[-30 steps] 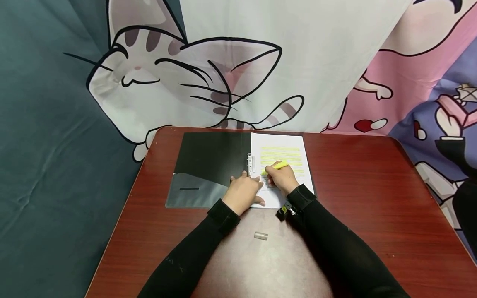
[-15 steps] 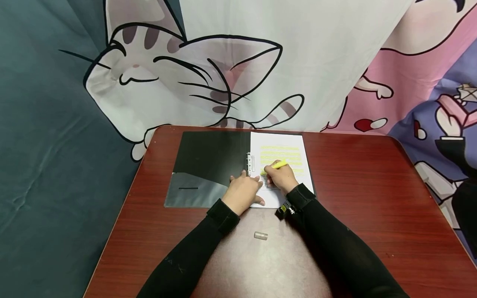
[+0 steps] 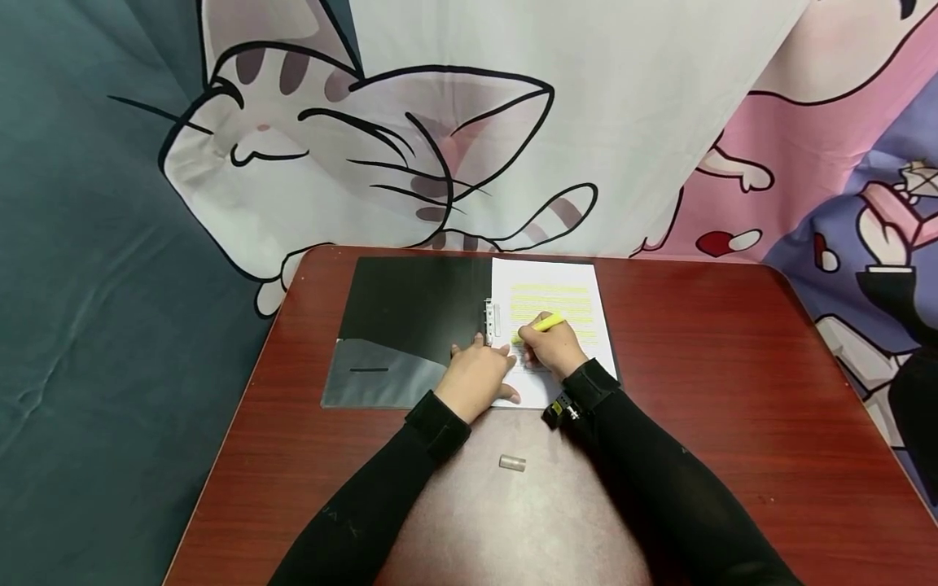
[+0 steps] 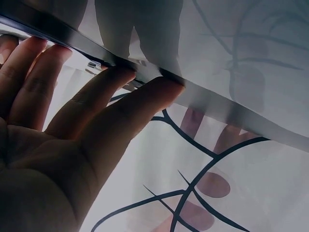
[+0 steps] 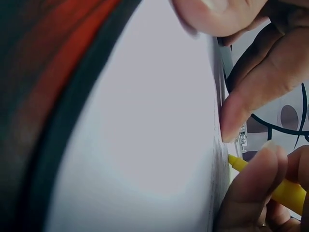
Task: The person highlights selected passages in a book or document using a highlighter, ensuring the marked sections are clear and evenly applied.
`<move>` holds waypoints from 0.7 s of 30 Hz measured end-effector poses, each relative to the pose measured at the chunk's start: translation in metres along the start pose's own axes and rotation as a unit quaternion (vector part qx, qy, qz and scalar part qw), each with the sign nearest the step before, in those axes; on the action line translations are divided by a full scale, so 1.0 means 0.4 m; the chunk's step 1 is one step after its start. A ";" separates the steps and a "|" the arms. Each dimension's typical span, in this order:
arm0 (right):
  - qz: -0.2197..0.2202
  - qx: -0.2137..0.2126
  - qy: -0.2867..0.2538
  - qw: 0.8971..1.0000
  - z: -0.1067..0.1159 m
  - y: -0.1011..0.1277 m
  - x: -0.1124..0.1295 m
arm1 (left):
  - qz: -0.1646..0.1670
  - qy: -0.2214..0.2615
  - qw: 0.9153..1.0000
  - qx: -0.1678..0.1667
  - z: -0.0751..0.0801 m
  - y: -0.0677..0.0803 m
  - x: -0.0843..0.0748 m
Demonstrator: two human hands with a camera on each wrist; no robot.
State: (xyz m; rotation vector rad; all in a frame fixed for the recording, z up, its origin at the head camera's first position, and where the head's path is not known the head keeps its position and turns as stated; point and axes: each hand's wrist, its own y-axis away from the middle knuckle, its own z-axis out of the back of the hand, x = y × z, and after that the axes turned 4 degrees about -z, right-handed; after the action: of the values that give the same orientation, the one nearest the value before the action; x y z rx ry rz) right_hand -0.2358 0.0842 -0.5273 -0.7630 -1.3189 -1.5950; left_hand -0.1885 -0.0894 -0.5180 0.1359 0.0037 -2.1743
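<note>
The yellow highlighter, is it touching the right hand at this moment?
Touching. The right wrist view shows it: the right hand pinches the yellow highlighter, with no gap between skin and barrel.

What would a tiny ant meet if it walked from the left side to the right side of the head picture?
Teal cloth → grey folder pocket → left hand → right hand holding a yellow highlighter → pink cloth.

pale glare on the tabletop (image 3: 564,513)
</note>
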 end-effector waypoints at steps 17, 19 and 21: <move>0.030 -0.008 0.024 0.999 0.011 0.015 0.001 | -0.005 0.024 0.999 -0.027 -0.081 -0.029 0.028; 0.030 -0.010 0.023 0.999 0.013 0.017 0.003 | -0.004 0.021 1.000 -0.020 -0.041 -0.014 0.014; 0.033 -0.011 0.025 0.999 0.014 0.016 0.004 | -0.003 0.018 1.000 -0.015 -0.015 -0.005 0.005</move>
State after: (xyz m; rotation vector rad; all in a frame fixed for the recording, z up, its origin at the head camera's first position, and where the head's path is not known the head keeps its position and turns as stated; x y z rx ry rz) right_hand -0.2309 0.0892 -0.5219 -0.7675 -1.2296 -1.5700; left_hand -0.1907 -0.0894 -0.5244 0.1566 0.0576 -2.1774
